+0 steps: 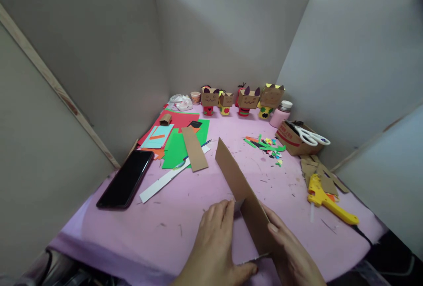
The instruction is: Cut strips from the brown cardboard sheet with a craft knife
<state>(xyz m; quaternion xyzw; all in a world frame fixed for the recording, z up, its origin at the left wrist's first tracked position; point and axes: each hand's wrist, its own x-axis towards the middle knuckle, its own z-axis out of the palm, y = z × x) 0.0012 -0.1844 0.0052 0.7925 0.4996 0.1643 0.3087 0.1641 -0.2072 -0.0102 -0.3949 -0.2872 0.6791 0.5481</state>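
A long brown cardboard strip (237, 178) stands on edge over the pink table (185, 215), running from the near edge toward the middle. My left hand (216, 244) presses against the strip's left side, fingers together, with the thumb beneath its near end. My right hand (292, 255) grips the strip's right side near the bottom.
A black phone (126, 179) lies at the left, beside a white paper strip (165, 179) and green, red and blue sheets (176, 145). Several cardboard-headed figures (244, 101) line the back wall. Scissors (310, 136) rest on a small box; a yellow glue gun (327, 200) lies at the right. Grey partitions enclose the table.
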